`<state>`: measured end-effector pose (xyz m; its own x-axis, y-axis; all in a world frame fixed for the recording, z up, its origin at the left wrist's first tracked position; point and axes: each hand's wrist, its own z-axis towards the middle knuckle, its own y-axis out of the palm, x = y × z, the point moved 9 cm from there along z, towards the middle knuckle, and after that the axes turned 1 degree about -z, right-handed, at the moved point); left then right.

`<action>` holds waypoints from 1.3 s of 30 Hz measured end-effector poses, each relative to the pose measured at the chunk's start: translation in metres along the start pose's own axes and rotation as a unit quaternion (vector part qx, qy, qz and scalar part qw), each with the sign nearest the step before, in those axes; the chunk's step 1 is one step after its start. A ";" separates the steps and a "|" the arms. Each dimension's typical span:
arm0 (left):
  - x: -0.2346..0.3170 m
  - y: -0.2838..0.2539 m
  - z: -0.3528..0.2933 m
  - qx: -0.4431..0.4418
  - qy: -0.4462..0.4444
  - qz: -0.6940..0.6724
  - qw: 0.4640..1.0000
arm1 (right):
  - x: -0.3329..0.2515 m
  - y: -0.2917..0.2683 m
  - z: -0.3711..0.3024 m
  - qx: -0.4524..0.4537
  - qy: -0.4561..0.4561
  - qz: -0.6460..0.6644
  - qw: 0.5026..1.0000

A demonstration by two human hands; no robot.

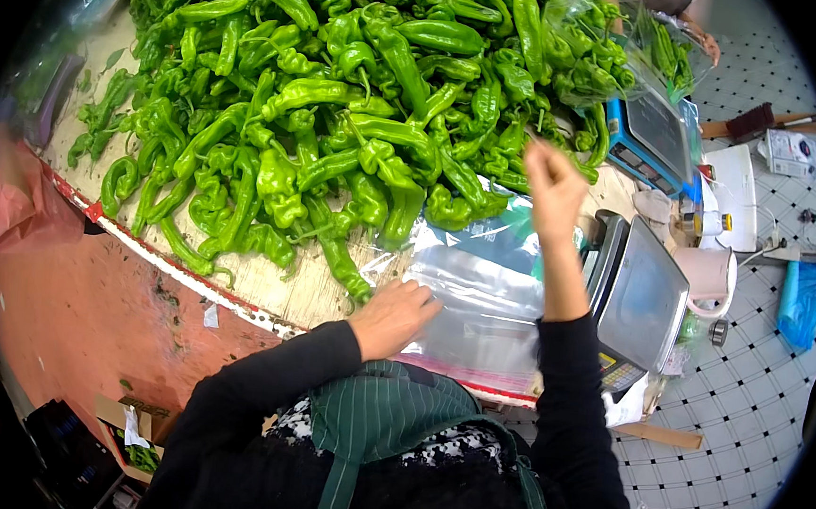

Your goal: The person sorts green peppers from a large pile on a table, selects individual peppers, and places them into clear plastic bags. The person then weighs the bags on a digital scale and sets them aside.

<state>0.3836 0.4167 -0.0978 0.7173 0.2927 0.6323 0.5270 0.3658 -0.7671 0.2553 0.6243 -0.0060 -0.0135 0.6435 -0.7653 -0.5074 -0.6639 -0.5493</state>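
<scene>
A clear plastic bag point(481, 288) with printed patches lies flat on the table in front of me. My left hand point(394, 316) rests at its left edge, palm down, fingers laid out toward the plastic. Above the bag's far right side my right hand point(555, 187) is raised, its fingers curled together and slightly blurred. Whatever they may hold is too small to make out. Beyond both hands spreads a large heap of long green peppers point(342, 108). One pepper point(341, 267) reaches down close to my left hand.
A scale point(647, 285) with a metal plate stands right of the bag; a blue scale point(653, 134) is farther back. Near it is a bagged bunch of peppers point(668, 53). A pink jug point(706, 278) stands at right. Another person's hand point(705, 41) shows at far right.
</scene>
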 end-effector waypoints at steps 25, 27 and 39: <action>0.011 0.054 -0.006 0.032 -0.052 0.186 0.981 | -0.041 0.087 -0.078 -0.115 0.070 0.102 0.986; 0.018 0.047 -0.010 0.062 -0.028 0.145 0.987 | 0.001 0.078 -0.093 -0.150 0.105 0.182 0.966; -0.012 0.058 0.002 0.037 -0.046 -0.029 0.998 | 0.028 0.061 -0.218 -0.264 0.330 0.431 0.797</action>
<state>0.4048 0.4360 -0.1493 0.6398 0.3481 0.6852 0.5286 0.4478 -0.7211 0.4120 0.5183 -0.1339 0.3826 -0.3641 -0.8492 -0.1188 -0.9308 0.3456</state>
